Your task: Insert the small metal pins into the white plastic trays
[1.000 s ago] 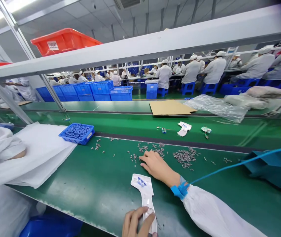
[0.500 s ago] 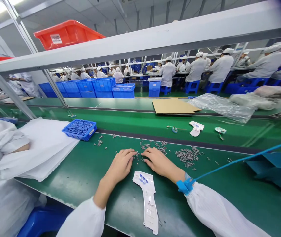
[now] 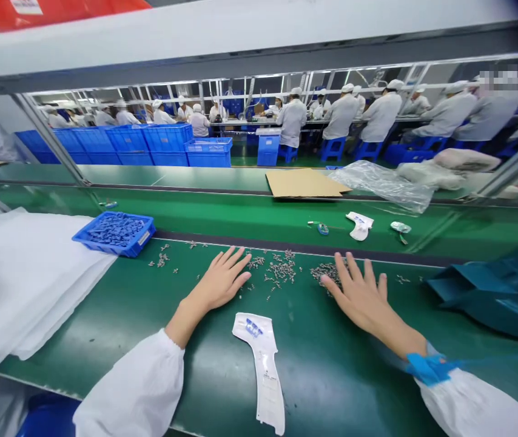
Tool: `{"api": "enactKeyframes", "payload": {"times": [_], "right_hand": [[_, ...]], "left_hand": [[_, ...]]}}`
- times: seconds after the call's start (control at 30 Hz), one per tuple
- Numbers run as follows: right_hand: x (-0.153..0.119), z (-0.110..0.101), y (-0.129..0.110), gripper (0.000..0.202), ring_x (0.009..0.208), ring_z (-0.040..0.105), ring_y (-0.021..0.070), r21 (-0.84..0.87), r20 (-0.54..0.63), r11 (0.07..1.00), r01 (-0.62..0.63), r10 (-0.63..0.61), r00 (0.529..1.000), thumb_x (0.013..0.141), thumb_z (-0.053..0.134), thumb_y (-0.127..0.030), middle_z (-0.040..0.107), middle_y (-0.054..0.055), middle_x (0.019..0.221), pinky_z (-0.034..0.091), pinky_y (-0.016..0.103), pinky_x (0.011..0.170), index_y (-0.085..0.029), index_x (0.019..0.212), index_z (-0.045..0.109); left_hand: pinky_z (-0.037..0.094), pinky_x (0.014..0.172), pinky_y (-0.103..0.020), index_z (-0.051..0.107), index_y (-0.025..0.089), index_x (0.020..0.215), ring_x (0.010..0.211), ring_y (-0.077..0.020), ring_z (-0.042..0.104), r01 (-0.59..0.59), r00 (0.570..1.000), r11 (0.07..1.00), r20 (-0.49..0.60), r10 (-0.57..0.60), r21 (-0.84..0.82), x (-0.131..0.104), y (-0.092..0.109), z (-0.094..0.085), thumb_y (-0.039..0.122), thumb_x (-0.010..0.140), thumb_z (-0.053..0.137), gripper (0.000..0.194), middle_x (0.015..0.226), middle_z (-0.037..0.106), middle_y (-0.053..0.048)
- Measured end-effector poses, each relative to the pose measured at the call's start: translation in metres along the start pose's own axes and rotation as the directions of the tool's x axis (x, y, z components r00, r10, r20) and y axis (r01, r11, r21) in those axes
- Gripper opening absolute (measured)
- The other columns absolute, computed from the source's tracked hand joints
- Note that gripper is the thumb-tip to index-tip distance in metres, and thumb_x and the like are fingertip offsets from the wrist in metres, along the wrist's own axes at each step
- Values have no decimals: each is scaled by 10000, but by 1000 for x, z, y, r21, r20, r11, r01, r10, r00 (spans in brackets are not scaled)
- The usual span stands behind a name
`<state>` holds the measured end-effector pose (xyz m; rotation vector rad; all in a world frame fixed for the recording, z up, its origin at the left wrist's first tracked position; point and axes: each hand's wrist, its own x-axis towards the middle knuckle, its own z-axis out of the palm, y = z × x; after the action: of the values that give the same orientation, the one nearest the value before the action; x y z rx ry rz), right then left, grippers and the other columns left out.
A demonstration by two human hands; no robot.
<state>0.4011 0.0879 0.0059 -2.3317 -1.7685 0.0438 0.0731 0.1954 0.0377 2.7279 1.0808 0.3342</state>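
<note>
Fingers spread, my left hand [image 3: 222, 280] rests at the left side of the scattered small metal screws [image 3: 281, 267] on the green table. My right hand [image 3: 359, 292] is spread too, over a denser pile of screws [image 3: 322, 272], partly hiding it. Neither hand holds anything. Between my forearms lies a white gun-shaped plastic shell half [image 3: 264, 364], with blue pieces near its wide end. A blue strap [image 3: 429, 367] circles my right wrist.
At left, a blue tray [image 3: 138, 244] of blue parts stands by white sheets [image 3: 26, 267]. On the green belt [image 3: 222, 217] lie another white shell [image 3: 359, 224] and small parts. Cardboard [image 3: 304, 183] and clear plastic [image 3: 386, 185] lie beyond. A teal bag [image 3: 495, 297] sits at right.
My right hand has moved right from the middle screws to the denser pile, its fingers spreading. My left hand has shifted slightly left and opened wider. The camera view has shifted.
</note>
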Motion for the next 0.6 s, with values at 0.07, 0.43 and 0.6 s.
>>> {"api": "enactKeyframes", "payload": {"times": [0.07, 0.43, 0.6], "right_hand": [[0, 3, 22, 826, 1476, 43, 478, 4, -14, 996, -92, 92, 996, 956, 190, -718, 105, 106, 1658, 125, 723, 1129, -207, 1604, 163], [18, 17, -24, 768, 1496, 115, 380, 37, 73, 998, -48, 45, 996, 1000, 227, -640, 142, 141, 1644, 105, 622, 1182, -148, 1589, 221], [17, 11, -59, 763, 1503, 73, 373, 117, 40, 992, 40, -45, 998, 997, 205, -659, 109, 118, 1652, 80, 636, 1174, -188, 1597, 190]], "left_hand": [[132, 1228, -498, 265, 272, 1550, 1524, -260, 107, -92, 995, 996, 42, 92, -18, 28, 14, 4, 577, 1029, 215, 606, 1636, 209, -37], [148, 1219, -483, 244, 259, 1557, 1513, -282, 165, -317, 931, 948, 188, 312, -2, 100, 36, 47, 675, 979, 261, 713, 1632, 196, -69], [145, 1217, -493, 191, 291, 1566, 1516, -274, 148, -280, 946, 957, 189, 263, 72, 81, 14, 37, 648, 999, 214, 670, 1639, 160, -48]]}}
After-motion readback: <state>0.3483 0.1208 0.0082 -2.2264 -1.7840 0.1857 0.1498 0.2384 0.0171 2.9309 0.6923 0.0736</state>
